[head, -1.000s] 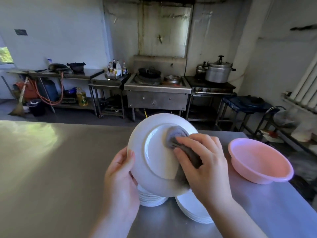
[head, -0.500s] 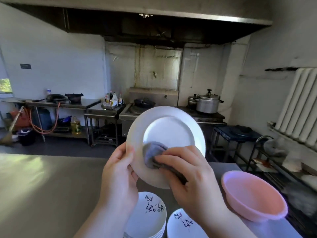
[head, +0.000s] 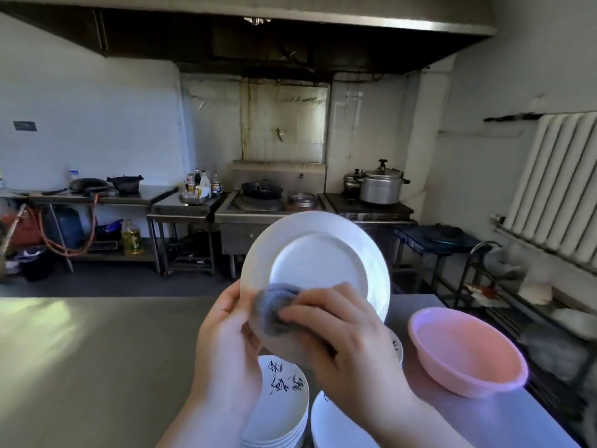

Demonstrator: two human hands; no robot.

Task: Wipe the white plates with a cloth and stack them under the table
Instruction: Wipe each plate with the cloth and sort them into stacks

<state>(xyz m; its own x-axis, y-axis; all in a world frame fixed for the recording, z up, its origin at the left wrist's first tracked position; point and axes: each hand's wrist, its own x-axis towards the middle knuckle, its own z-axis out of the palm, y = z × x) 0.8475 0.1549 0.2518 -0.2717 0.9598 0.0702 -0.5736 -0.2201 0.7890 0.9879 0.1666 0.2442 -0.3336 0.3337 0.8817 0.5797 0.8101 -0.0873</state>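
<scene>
I hold a plain white plate (head: pixel 318 263) upright above the steel table (head: pixel 97 367). My left hand (head: pixel 226 344) grips its lower left rim. Against the plate's lower left face, my right hand (head: pixel 342 337) holds a bunched grey cloth (head: pixel 274 308). Below the hands stands a stack of white plates with black brush markings (head: pixel 284 402). A second pile of white plates (head: pixel 332 425) lies beside it on the right, partly hidden by my right forearm.
A pink plastic basin (head: pixel 465 347) sits on the table to the right of the plates. Behind the table are a stove unit (head: pixel 268 208), a large metal pot (head: pixel 381 185) and steel side benches. A wire rack (head: pixel 504 286) stands at the right.
The plate was flipped from its underside to its face and raised as my view tilted up. The cloth slid from the plate's middle to its lower left.
</scene>
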